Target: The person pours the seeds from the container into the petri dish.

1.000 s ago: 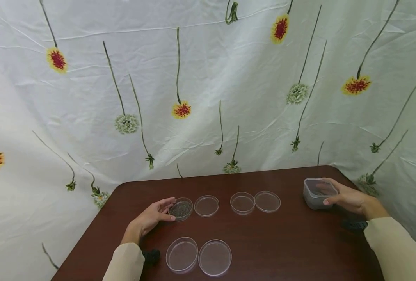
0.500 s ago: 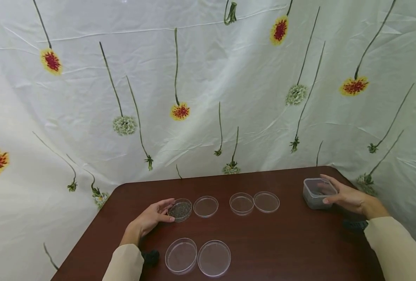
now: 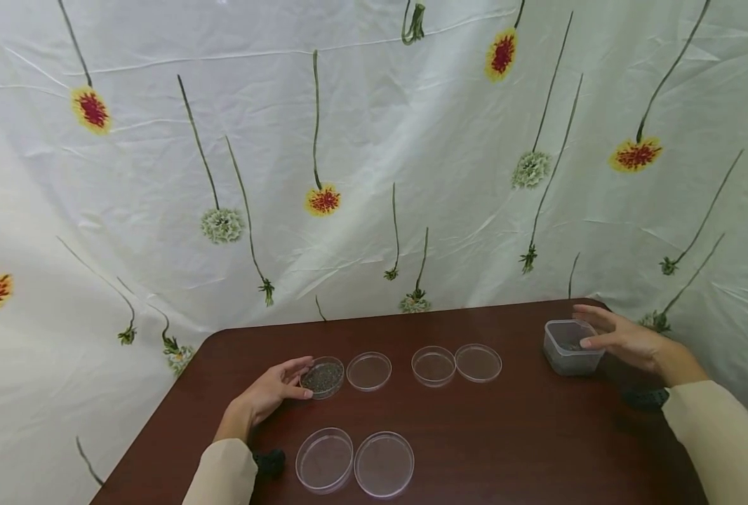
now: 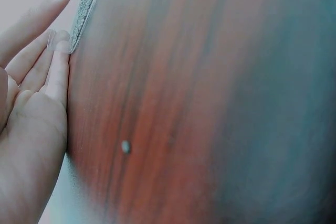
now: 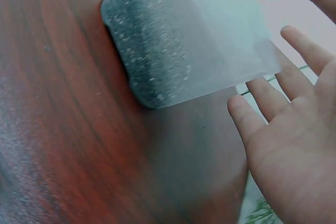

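In the head view, my left hand (image 3: 271,391) is at the left side of a clear petri dish (image 3: 323,379) filled with dark grey grains. Its thumb is near the front rim and its fingers are behind. The left wrist view shows relaxed fingers (image 4: 60,61) right at the edge of the dish (image 4: 86,14), thumb raised. My right hand (image 3: 633,344) hovers at the right side of a clear plastic tub (image 3: 572,361), fingers spread. In the right wrist view, speckled dark grains (image 5: 147,45) lie in the tub's bottom, with the fingertips just off its rim.
A clear dish (image 3: 369,372) sits right of the filled one. Two more, a dish (image 3: 433,368) and a shallower one (image 3: 478,363), stand side by side. In front lie two larger dishes (image 3: 325,461) (image 3: 384,465). A flowered cloth (image 3: 361,140) hangs behind the brown table (image 3: 488,435).
My right hand has loosened from the tub and moved slightly up and away to the right. The left hand stays at the filled dish; the tub stays in place.
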Demonstrator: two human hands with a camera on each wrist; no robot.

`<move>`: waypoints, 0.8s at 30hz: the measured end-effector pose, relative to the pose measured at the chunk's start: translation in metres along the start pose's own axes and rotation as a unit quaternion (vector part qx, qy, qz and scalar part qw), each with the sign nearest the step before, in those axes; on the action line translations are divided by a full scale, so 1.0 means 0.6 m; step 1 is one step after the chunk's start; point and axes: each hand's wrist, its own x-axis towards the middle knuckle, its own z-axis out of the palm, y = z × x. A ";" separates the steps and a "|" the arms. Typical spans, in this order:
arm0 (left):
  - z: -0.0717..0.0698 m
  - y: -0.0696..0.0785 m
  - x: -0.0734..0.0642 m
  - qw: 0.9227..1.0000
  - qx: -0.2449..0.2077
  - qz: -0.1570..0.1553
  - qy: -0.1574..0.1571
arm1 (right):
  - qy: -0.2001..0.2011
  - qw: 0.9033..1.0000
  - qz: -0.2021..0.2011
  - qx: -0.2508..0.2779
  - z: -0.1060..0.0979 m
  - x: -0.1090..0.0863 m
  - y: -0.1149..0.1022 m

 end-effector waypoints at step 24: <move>0.000 -0.010 0.001 1.000 0.023 0.015 -0.008 | 0.003 0.999 -0.039 -0.033 0.044 0.052 -0.109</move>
